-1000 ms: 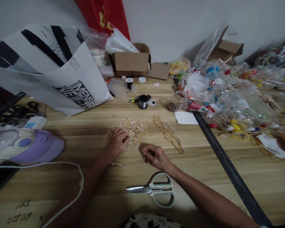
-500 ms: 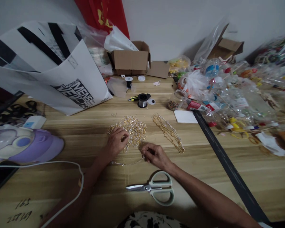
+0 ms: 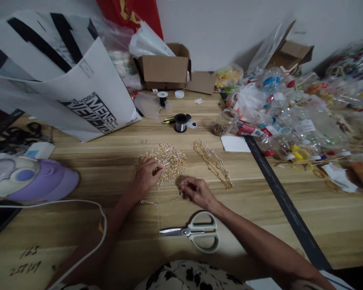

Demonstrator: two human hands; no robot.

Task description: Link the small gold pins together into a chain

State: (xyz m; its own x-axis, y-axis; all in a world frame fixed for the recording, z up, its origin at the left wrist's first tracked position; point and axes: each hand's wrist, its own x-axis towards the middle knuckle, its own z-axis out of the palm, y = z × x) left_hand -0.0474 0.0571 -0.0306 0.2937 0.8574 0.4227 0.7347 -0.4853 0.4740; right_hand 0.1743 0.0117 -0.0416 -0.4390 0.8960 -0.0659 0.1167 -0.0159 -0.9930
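Observation:
My left hand (image 3: 147,176) rests at the left edge of a pile of gold and clear beaded pieces (image 3: 170,159), thumb and forefinger pinched together. Whatever lies between those fingertips is too small to make out. Just right of the pile, my right hand (image 3: 199,194) is closed in a pinch on the end of a thin silvery beaded chain (image 3: 161,203). The chain curves along the table below the pile, its other end by my left wrist. Scissors (image 3: 186,232) with pale green handles lie nearer my body. Several gold and silver beaded chains (image 3: 213,165) lie to the right.
Behind the pile are a wire spool (image 3: 180,124), a yellow cutter (image 3: 168,120) and a jar of beads (image 3: 225,123). A paper bag (image 3: 109,100) and purple appliance (image 3: 56,181) stand left, with a white cable (image 3: 101,241). Plastic bottles (image 3: 302,125) crowd the right.
The camera view has shifted slightly, so the table things appear a little higher. Both hands keep nearly the same place and pinch.

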